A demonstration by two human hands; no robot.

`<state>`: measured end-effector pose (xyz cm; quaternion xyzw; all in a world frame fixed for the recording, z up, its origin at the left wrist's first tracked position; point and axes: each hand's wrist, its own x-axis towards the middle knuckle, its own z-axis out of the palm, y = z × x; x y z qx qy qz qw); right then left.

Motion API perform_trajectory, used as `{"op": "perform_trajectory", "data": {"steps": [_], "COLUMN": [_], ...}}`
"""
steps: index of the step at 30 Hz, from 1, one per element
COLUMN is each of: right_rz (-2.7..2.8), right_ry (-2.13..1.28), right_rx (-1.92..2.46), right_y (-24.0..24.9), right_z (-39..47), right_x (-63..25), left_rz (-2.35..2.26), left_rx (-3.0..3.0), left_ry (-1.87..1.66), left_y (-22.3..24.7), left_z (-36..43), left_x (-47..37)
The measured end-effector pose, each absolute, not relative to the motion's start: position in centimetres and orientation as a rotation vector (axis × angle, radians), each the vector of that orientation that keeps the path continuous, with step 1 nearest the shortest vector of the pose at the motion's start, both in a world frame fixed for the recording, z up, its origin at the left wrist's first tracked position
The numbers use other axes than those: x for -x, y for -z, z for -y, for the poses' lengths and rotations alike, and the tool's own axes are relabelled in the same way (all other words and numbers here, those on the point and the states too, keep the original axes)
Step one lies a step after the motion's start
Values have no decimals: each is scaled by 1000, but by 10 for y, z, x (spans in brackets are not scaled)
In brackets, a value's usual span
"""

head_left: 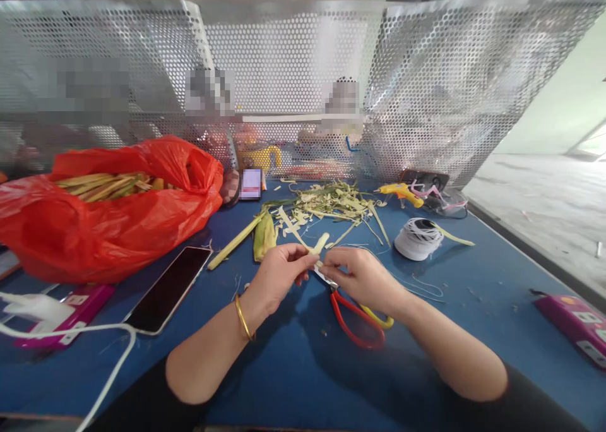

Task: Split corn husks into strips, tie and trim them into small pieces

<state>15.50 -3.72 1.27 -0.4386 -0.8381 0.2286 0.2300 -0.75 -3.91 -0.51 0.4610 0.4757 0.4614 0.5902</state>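
Between the fingertips of both hands is a short pale-green strip of plant leaf, its rounded end pointing up and away. My left hand, with a gold bangle at the wrist, pinches it from the left. My right hand pinches its lower end from the right; the fingers partly hide the grip. Beneath the hands lie scissors with one red and one yellow handle loop, their blades partly covered. Beyond is a heap of leaf scraps. A wider green leaf piece and a long stalk lie to the left.
A red plastic bag of stalks fills the left, near a phone and a purple power strip with a white cable. At right are a white thread spool, a yellow glue gun and another power strip. Perforated metal panels stand behind.
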Motion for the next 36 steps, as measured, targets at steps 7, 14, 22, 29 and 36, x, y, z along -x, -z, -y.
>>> {"op": "perform_trajectory", "data": {"steps": [7,14,22,29,36], "right_rz": [1786,1042,1157,1141,1605], "right_ry": [-1306,-1732,-1548,-1402,-329], "right_rx": [1281,1099,1085,1107,1124], "right_y": [-5,3,6,15,-6], "right_z": [23,23,29,21,30], "right_x": [-160,-149,-144,-145,-159], "left_rz": [-1088,-997,-1010,-1041,-965], "left_rx": [-995,-1006,-966,-957,-835], "left_ry": [-1049,-860,-817,-845,-963], "left_y": [5,4,8,5,5], "left_z": [39,44,44,46,41], "left_x": [9,9,6,4,9]}}
